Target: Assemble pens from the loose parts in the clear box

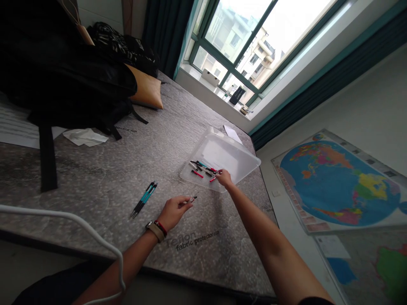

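Note:
My left hand (174, 212), with a watch and a red band at the wrist, is closed in a pinch above the mattress. Between its fingertips is a slim pen part (192, 199), partly dark and too small to make out fully. My right hand (224, 178) reaches into a shallow clear plastic tray (238, 163), its fingers together at the edge of a pile of pen parts (203, 167). Black, red, white and teal pieces lie in that pile. What the right fingertips grip is hidden. Two teal-and-black pens (144, 199) lie side by side left of my left hand.
A black backpack (70, 80) with hanging straps, a tan pouch (146, 89) and a crumpled tissue (85, 137) occupy the left of the mattress (127, 156). A white cable (79, 222) curves across the lower left. White paper (233, 134) lies behind the tray. Maps (337, 182) hang at right.

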The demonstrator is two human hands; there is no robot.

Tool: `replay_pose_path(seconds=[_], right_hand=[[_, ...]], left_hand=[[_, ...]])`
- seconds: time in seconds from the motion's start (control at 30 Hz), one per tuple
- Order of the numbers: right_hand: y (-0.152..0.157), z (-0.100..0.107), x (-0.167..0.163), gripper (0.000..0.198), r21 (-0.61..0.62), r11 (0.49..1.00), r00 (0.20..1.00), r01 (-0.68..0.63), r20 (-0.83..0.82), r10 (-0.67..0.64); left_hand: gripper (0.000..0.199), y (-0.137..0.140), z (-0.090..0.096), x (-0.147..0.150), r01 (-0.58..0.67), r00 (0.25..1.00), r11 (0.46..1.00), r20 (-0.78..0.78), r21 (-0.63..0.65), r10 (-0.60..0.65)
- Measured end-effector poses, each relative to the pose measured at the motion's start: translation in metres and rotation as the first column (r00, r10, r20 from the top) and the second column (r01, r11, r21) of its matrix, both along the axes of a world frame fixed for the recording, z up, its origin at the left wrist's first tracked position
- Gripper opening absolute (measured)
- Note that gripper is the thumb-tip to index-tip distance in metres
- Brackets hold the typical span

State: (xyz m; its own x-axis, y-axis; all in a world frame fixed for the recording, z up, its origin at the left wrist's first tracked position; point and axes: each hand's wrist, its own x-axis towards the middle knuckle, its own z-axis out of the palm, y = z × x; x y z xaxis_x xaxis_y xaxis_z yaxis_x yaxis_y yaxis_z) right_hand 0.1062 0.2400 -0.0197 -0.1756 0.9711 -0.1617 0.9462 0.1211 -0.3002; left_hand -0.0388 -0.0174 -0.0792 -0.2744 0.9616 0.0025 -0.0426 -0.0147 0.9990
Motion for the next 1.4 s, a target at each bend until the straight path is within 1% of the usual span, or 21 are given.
replay_pose_path(seconds=[0.03,0.07,0.1,0.13,0.17,0.2,0.23,0.3,0.37,0.47,0.57,0.67,0.77,0.9,1.03,1.1,1.17,1.23,1.27,1.33,1.4], right_hand=[[-0.012,0.003,0.0,0.031,-0.055,0.998,0.988,-0.032,-0.155,0.023],[-0.027,0.007,0.001,0.028,-0.123,0.989,0.943,-0.087,-0.33,0.042],[-0.043,0.01,0.002,0.027,-0.198,0.963,0.87,-0.182,-0.488,0.065],[-0.061,0.013,0.004,0.027,-0.247,0.93,0.792,-0.271,-0.606,0.07],[-0.078,0.016,0.006,0.028,-0.266,0.904,0.724,-0.335,-0.686,0.066],[-0.094,0.02,0.008,0.028,-0.27,0.881,0.673,-0.389,-0.736,0.072],[-0.109,0.025,0.009,0.027,-0.252,0.868,0.638,-0.427,-0.765,0.092],[-0.131,0.037,0.011,0.025,-0.191,0.851,0.619,-0.489,-0.763,0.185],[-0.143,0.048,0.011,0.021,-0.105,0.836,0.631,-0.538,-0.708,0.317],[-0.151,0.062,0.009,0.017,0.015,0.807,0.64,-0.591,-0.6,0.48],[-0.153,0.069,0.006,0.015,0.082,0.788,0.643,-0.611,-0.53,0.553],[-0.154,0.07,0.005,0.014,0.109,0.786,0.656,-0.609,-0.487,0.576],[-0.153,0.068,0.003,0.013,0.108,0.777,0.664,-0.621,-0.455,0.594],[-0.155,0.063,-0.001,0.014,0.091,0.768,0.676,-0.634,-0.416,0.608],[-0.158,0.056,-0.004,0.02,0.045,0.762,0.671,-0.646,-0.442,0.595],[-0.156,0.051,-0.001,0.033,0.014,0.775,0.674,-0.632,-0.482,0.559],[-0.152,0.045,0.005,0.041,0.006,0.822,0.699,-0.569,-0.522,0.488],[-0.147,0.036,0.012,0.035,0.027,0.877,0.742,-0.48,-0.521,0.422],[-0.145,0.031,0.016,0.032,0.04,0.889,0.759,-0.455,-0.505,0.411],[-0.146,0.021,0.02,0.028,0.044,0.88,0.771,-0.473,-0.463,0.437],[-0.149,0.012,0.021,0.026,0.026,0.849,0.755,-0.527,-0.444,0.482]], left_hand=[[0.03,0.0,0.0,0.0,0.0,1.0,1.0,-0.002,-0.004,0.0],[0.031,0.0,0.001,0.0,0.002,1.0,1.0,-0.004,-0.008,-0.002],[0.031,0.0,0.001,0.0,0.006,1.0,1.0,-0.007,-0.013,-0.006],[0.031,0.0,0.001,0.0,0.011,1.0,1.0,-0.011,-0.017,-0.011],[0.031,0.0,0.001,0.0,0.016,1.0,1.0,-0.016,-0.02,-0.016],[0.031,-0.001,0.001,0.0,0.022,0.999,1.0,-0.023,-0.021,-0.022],[0.031,-0.001,0.001,0.0,0.027,0.999,0.999,-0.03,-0.022,-0.028],[0.032,-0.002,0.001,0.001,0.033,0.999,0.999,-0.042,-0.019,-0.033],[0.031,-0.003,0.0,0.002,0.033,0.998,0.999,-0.05,-0.011,-0.033],[0.03,-0.004,0.0,0.003,0.034,0.997,0.999,-0.067,0.0,-0.034],[0.03,-0.004,0.0,0.004,0.033,0.997,0.999,-0.075,0.003,-0.032],[0.03,-0.003,0.0,0.004,0.031,0.996,0.999,-0.089,0.008,-0.031],[0.03,-0.003,0.0,0.004,0.03,0.994,1.0,-0.103,0.009,-0.029],[0.029,-0.002,0.0,0.004,0.025,0.994,1.0,-0.108,0.008,-0.024],[0.029,-0.003,0.001,0.003,0.039,0.994,0.999,-0.105,0.027,-0.036],[0.029,-0.003,0.002,0.002,0.04,0.994,0.999,-0.1,0.031,-0.037],[0.029,-0.003,0.003,0.002,0.033,0.996,0.999,-0.089,0.022,-0.031],[0.03,-0.003,0.004,0.002,0.028,0.997,1.0,-0.07,0.007,-0.027],[0.031,-0.003,0.004,0.002,0.027,0.998,1.0,-0.058,0.002,-0.027],[0.032,-0.003,0.004,0.003,0.033,0.999,0.999,-0.037,-0.001,-0.033],[0.033,-0.002,0.004,0.003,0.043,0.999,0.999,-0.027,0.002,-0.043]])
